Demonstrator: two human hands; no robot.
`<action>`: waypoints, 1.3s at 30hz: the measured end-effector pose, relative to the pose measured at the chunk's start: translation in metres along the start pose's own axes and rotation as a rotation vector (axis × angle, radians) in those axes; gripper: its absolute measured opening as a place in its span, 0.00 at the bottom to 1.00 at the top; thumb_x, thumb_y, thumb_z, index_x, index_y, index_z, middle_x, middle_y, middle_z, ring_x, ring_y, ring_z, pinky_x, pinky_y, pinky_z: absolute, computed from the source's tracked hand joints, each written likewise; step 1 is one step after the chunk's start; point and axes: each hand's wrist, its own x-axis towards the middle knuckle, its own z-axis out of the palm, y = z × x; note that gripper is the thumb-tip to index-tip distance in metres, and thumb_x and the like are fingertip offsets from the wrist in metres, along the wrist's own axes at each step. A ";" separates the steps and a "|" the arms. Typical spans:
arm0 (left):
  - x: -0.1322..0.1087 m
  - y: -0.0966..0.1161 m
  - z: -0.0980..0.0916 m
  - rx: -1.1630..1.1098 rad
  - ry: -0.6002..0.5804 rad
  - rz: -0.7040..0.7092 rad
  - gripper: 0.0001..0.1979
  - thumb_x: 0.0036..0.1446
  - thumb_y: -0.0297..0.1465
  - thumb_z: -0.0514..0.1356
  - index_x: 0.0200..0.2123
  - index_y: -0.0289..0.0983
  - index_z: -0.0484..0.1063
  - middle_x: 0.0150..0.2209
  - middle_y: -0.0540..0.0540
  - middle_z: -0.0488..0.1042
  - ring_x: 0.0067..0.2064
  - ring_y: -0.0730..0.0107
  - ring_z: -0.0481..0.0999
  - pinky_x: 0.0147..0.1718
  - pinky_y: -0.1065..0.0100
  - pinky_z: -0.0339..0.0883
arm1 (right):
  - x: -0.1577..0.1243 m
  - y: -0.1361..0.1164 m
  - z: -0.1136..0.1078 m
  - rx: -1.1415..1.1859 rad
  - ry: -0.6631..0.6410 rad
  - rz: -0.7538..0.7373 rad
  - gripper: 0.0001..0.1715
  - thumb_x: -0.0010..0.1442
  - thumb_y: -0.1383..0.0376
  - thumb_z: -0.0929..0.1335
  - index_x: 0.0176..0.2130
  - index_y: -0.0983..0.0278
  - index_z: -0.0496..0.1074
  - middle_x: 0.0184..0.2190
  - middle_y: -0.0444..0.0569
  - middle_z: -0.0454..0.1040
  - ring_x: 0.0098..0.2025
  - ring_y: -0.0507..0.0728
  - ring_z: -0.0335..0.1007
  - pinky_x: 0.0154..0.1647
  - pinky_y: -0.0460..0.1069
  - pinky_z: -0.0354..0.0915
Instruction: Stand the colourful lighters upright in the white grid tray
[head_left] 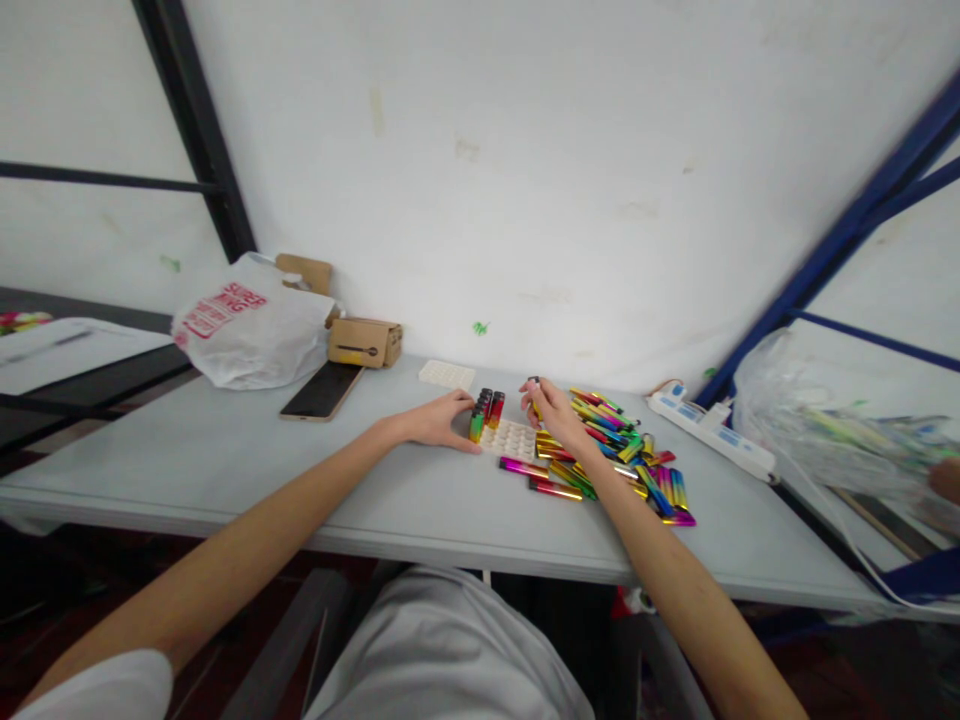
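Note:
A white tray with round holes (514,440) lies on the grey table (225,450). A few shiny coloured tubes (486,410) stand upright at its far left corner. My left hand (439,420) rests against the tray's left edge beside those tubes, fingers curled round them. My right hand (551,410) hovers over the tray's right side and pinches a small dark-tipped tube (534,385). A loose pile of shiny multicoloured tubes (622,455) lies to the right of the tray, under and beyond my right wrist.
A second white holed tray (447,374) lies by the wall. A phone (322,391), a small cardboard box (365,343) and a white plastic bag (247,325) sit at the back left. A white power strip (712,430) and a clear bag (832,430) are at the right.

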 end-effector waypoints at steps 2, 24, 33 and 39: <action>0.000 0.000 0.000 0.002 0.006 0.006 0.43 0.49 0.58 0.72 0.60 0.36 0.74 0.60 0.36 0.72 0.60 0.45 0.73 0.64 0.54 0.65 | -0.001 -0.002 0.003 0.061 -0.002 0.051 0.34 0.62 0.33 0.66 0.42 0.59 0.69 0.23 0.37 0.60 0.20 0.50 0.52 0.20 0.46 0.51; -0.001 0.001 0.000 -0.029 -0.002 -0.014 0.45 0.49 0.58 0.72 0.61 0.34 0.73 0.61 0.34 0.70 0.62 0.44 0.71 0.65 0.54 0.64 | -0.003 -0.006 0.016 0.152 -0.042 0.288 0.40 0.67 0.31 0.53 0.26 0.59 0.60 0.18 0.36 0.48 0.17 0.49 0.41 0.18 0.46 0.44; -0.001 0.002 -0.001 -0.018 0.004 -0.006 0.43 0.49 0.58 0.72 0.60 0.36 0.74 0.59 0.36 0.72 0.61 0.43 0.72 0.64 0.52 0.65 | -0.008 -0.009 0.020 -0.230 0.021 -0.082 0.28 0.66 0.40 0.66 0.42 0.61 0.74 0.35 0.47 0.75 0.32 0.55 0.72 0.34 0.49 0.70; -0.001 0.001 0.000 -0.023 0.009 -0.011 0.43 0.48 0.58 0.72 0.60 0.37 0.75 0.59 0.37 0.72 0.61 0.44 0.73 0.63 0.53 0.66 | -0.009 -0.010 0.018 -0.406 0.030 -0.162 0.20 0.69 0.47 0.67 0.40 0.61 0.74 0.28 0.46 0.77 0.31 0.56 0.73 0.39 0.50 0.68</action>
